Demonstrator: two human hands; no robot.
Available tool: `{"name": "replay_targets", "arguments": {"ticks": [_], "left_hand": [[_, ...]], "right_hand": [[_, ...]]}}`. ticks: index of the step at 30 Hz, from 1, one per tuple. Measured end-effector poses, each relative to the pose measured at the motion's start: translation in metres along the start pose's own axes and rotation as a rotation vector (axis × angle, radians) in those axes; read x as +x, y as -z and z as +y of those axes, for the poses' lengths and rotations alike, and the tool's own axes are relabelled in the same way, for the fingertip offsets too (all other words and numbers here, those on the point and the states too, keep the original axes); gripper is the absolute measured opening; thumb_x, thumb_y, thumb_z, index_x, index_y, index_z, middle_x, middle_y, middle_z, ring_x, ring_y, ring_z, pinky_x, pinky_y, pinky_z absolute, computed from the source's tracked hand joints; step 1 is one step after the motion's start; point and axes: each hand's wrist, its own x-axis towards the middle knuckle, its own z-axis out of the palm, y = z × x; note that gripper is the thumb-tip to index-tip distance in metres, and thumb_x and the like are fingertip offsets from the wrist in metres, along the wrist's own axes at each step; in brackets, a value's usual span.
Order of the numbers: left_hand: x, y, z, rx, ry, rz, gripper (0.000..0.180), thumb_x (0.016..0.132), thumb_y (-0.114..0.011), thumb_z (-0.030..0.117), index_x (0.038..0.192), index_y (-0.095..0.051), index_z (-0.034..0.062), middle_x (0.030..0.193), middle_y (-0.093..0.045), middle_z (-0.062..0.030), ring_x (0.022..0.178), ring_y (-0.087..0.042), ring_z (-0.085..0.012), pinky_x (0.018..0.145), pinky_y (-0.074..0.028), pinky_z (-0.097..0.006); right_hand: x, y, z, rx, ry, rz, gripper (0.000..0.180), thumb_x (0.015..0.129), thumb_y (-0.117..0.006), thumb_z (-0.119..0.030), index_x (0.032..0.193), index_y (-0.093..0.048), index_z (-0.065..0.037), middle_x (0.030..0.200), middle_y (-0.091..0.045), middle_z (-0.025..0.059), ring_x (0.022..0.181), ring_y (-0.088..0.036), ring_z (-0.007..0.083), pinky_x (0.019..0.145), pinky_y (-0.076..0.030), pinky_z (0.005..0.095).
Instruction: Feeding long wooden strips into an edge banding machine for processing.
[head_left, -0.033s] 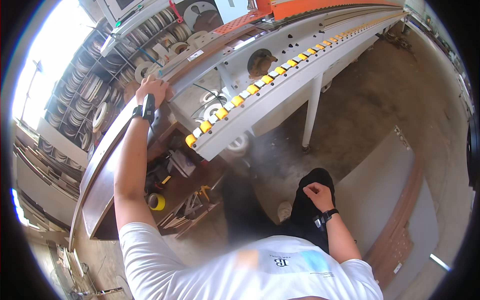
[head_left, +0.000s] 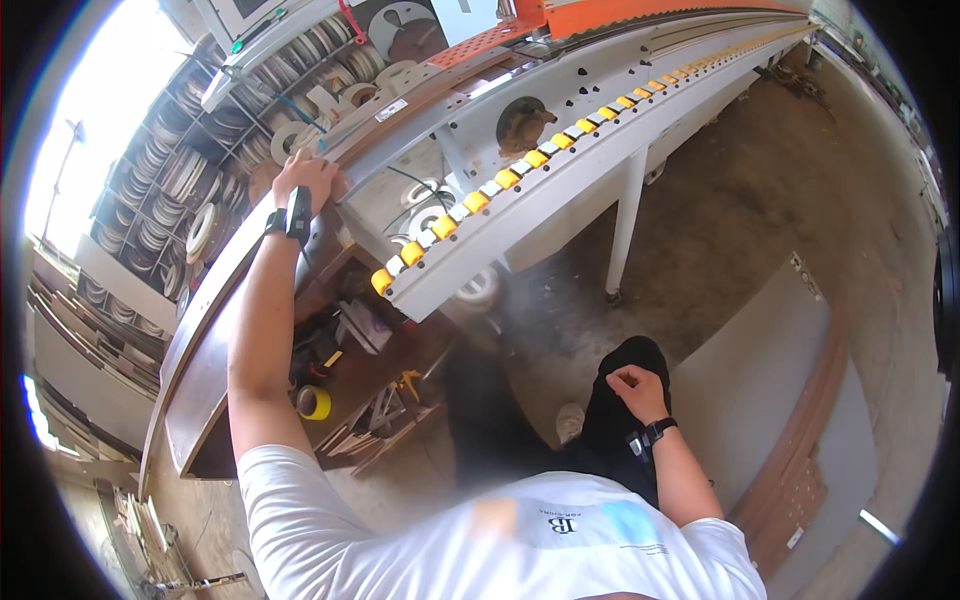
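Note:
My left hand (head_left: 308, 178) reaches forward and lies at the near end of a long brown panel (head_left: 360, 150), where the machine bed meets a curved table. Its back faces up and the fingers are spread, with their tips partly hidden. A dark device is strapped to that wrist. My right hand (head_left: 640, 392) rests on my thigh in black trousers (head_left: 632, 358), its fingers curled in and nothing visible in them. Beside the left hand runs the grey machine rail (head_left: 520, 215) with a row of yellow rollers (head_left: 476, 202).
Rolls of edging strip (head_left: 180, 170) fill a rack at the left. Under the curved table (head_left: 215, 400), a shelf (head_left: 345, 390) holds a yellow tape roll (head_left: 314, 403) and tools. A machine leg (head_left: 627, 230) stands ahead. A large grey board (head_left: 745, 370) with brown strips (head_left: 790, 470) lies at the right.

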Motion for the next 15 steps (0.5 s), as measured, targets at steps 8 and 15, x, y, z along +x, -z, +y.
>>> {"name": "replay_targets", "arguments": {"ticks": [8,15], "left_hand": [[0.04,0.008,0.023,-0.117,0.06,0.03,0.033,0.104,-0.055,0.04,0.111,-0.081,0.0192,0.112,-0.075,-0.0083,0.114,-0.069,-0.0316,0.094,-0.058,-0.042],[0.053,0.03,0.045,-0.163,0.237,-0.071,0.039,0.104,-0.055,0.046,0.116,-0.079,0.018,0.116,-0.074,-0.01,0.112,-0.072,-0.0328,0.094,-0.059,-0.044]], "right_hand": [[0.007,-0.009,0.002,0.045,-0.062,0.008,0.021,0.092,-0.083,-0.025,0.095,-0.079,-0.004,0.078,-0.074,0.0024,0.071,-0.066,0.0083,0.067,-0.051,0.0267],[0.008,-0.011,0.012,0.105,-0.057,0.041,0.019,0.092,-0.083,-0.021,0.091,-0.078,-0.003,0.075,-0.072,0.0014,0.067,-0.063,0.0072,0.063,-0.049,0.0254]]}}
